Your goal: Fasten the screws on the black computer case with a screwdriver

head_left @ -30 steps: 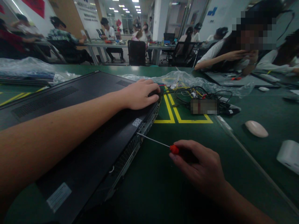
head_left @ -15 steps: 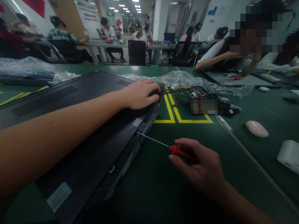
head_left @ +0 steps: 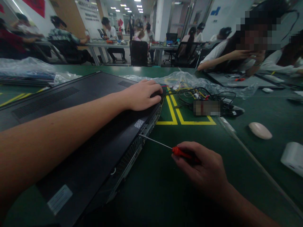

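A black, flat computer case [head_left: 101, 126] lies on the green tabletop, its metal back edge facing right. My left hand [head_left: 144, 94] rests on top of the case near that edge, its thumb apart and its fingers bent a little towards the rim. In my right hand [head_left: 203, 167] is a screwdriver [head_left: 180, 151] with a red handle, gripped between thumb and fingers. The thin shaft points left, and its tip meets the upper rim of the back edge. A screw under the tip is too small to make out.
Beyond the case lie a bundle of black cables [head_left: 205, 97] and crumpled clear plastic [head_left: 180, 77]. A pale computer mouse [head_left: 260, 130] and a white roll [head_left: 293, 157] are at the right. Across the table a person leans on their arms; others sit behind.
My right thumb and fingers have shifted slightly around the red handle. The screwdriver tip, the case and my left hand have stayed in place.
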`<state>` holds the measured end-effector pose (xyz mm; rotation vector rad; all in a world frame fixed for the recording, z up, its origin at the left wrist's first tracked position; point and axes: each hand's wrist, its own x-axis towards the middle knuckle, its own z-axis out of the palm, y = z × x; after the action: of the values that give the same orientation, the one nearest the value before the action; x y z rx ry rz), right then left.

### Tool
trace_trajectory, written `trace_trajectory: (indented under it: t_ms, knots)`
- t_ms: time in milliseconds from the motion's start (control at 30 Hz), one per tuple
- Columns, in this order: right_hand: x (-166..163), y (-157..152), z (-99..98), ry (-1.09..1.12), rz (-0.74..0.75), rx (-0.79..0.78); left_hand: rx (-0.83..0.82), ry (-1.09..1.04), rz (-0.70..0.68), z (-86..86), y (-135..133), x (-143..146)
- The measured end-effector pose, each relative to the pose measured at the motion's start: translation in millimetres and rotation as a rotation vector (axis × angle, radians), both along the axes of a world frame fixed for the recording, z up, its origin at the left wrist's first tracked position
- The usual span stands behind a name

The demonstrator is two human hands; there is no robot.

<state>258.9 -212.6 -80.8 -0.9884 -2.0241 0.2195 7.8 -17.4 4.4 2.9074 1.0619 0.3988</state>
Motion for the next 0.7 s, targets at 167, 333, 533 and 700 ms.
trace_trajectory:
  t_ms: [167,333,533,700]
  knots:
    - [-1.0,0.6,0.3,-0.003,0.002,0.006,0.009,-0.005,-0.011,-0.7,0.7,-0.8]
    - [-0.9,0.3,0.7,-0.008,0.009,0.020,0.007,-0.001,-0.008,-1.0,1.2,-0.9]
    - [-0.5,0.9,0.6,-0.005,0.005,0.021,0.007,0.008,-0.006,-0.3,0.5,0.0]
    - [-1.5,0.6,4.1,-0.002,0.011,0.015,0.007,0.003,-0.008,-0.6,0.6,-0.3]
